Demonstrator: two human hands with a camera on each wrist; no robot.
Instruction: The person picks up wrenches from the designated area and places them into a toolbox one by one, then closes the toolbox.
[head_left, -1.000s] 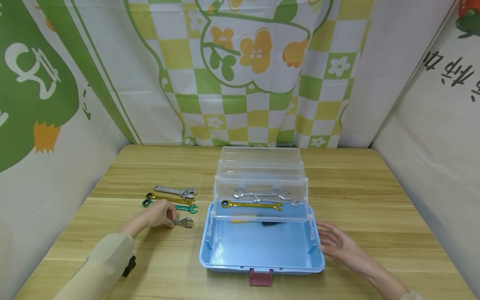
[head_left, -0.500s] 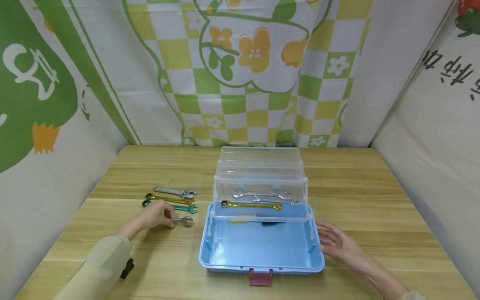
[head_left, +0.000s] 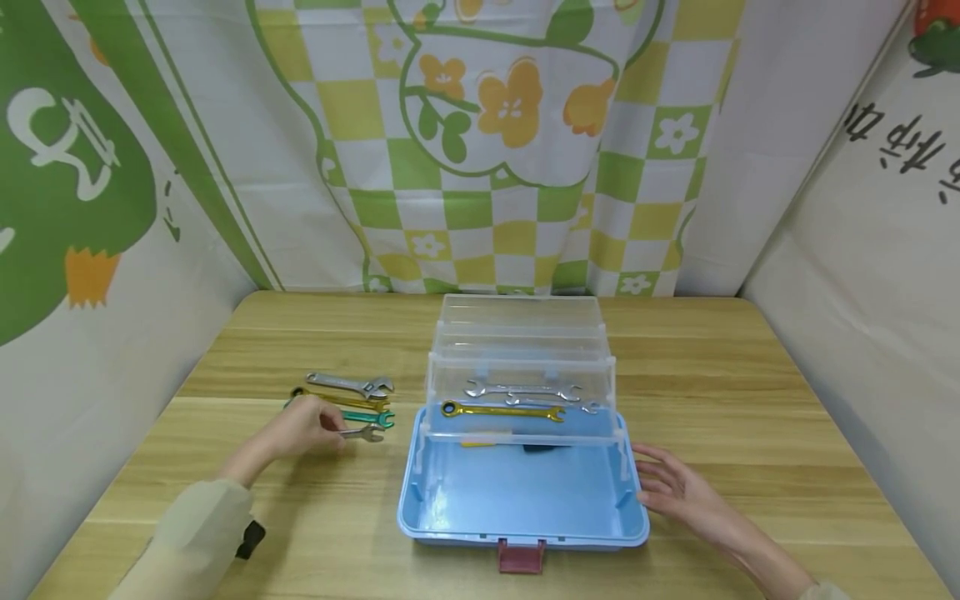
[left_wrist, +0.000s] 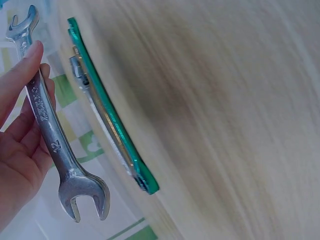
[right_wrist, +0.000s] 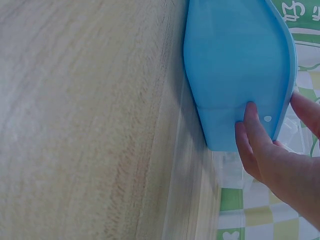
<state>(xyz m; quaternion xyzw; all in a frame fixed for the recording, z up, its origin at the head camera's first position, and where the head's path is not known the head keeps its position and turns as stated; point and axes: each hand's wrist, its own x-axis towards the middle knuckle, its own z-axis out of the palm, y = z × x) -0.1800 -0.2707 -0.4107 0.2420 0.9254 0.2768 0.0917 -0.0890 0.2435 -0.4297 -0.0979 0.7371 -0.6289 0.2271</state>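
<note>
At the left of the head view the left hand (head_left: 303, 427) pinches a small silver double open-ended spanner (head_left: 363, 432), fingers and thumb closed round its shank; the left wrist view shows the spanner (left_wrist: 50, 125) lifted just clear of the light wooden tabletop (head_left: 750, 392). Just above it in the frame lie a green combination spanner (head_left: 369, 417), a gold combination spanner (head_left: 352, 402) and a silver adjustable wrench (head_left: 351, 384), close together. The right hand (head_left: 675, 487), at the lower right, rests with straight fingers against the right wall of the open blue plastic toolbox (head_left: 633, 533), gripping nothing. The toolbox's clear fold-out tray (head_left: 600, 367) already carries a gold spanner (head_left: 501, 410) and silver spanners (head_left: 525, 390). To carry the step well, I judge the pinch should stay near the shank's middle so the spanner keeps level, rise clear of the neighbouring green one, and pass over the box's left rim while the right hand steadies the box against sliding.
</note>
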